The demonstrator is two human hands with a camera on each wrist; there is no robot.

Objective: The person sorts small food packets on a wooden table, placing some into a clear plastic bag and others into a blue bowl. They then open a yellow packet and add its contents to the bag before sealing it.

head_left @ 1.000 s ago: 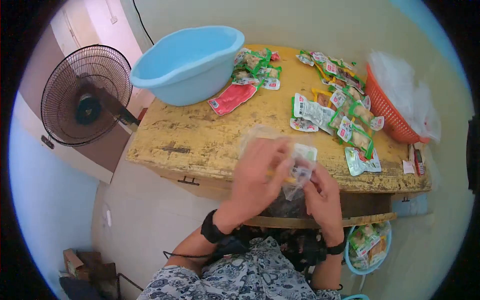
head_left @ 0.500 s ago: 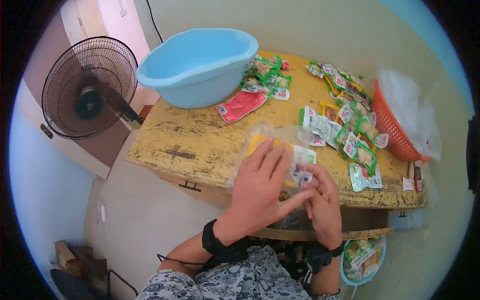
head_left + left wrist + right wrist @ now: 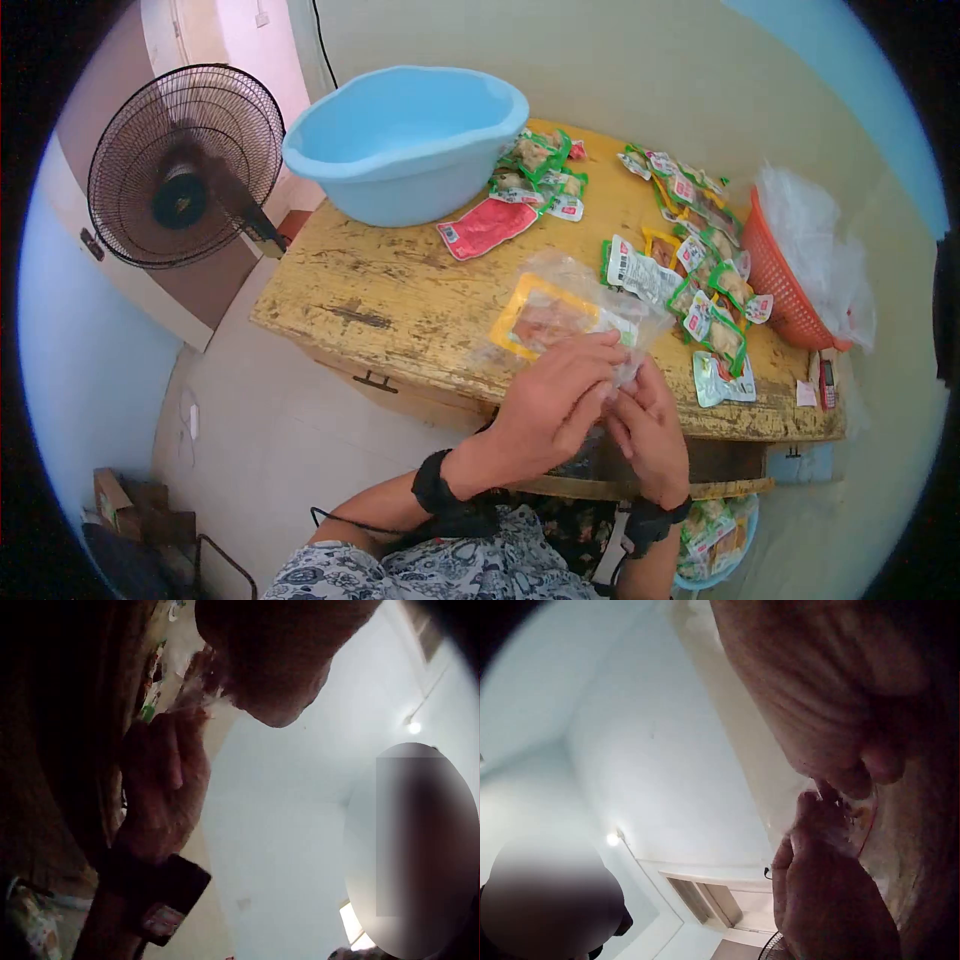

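Note:
A clear plastic bag (image 3: 648, 316) lies at the table's front edge, with a yellow-bordered snack packet (image 3: 548, 318) inside it. The packet's window shows reddish-brown food. My left hand (image 3: 545, 408) pinches the gathered near right end of the bag, its fingers bent over the plastic. Close against it, my right hand (image 3: 652, 428) grips the same end between thumb and fingers. In the left wrist view, a bit of crumpled plastic (image 3: 196, 697) shows between the two hands. The fingertips partly cover one another.
A blue basin (image 3: 400, 185) stands back left, beside green packets (image 3: 535, 155) and a red packet (image 3: 487, 228). More packets (image 3: 715, 300) lie right, near an orange basket (image 3: 785, 285) holding plastic bags. An open drawer (image 3: 700, 462) juts below the edge. A fan (image 3: 185, 170) stands left.
My left hand lay spread over the bagged packet half a second ago. It has slid toward the bag's near right end beside my right hand, uncovering the packet. The head view has shifted slightly.

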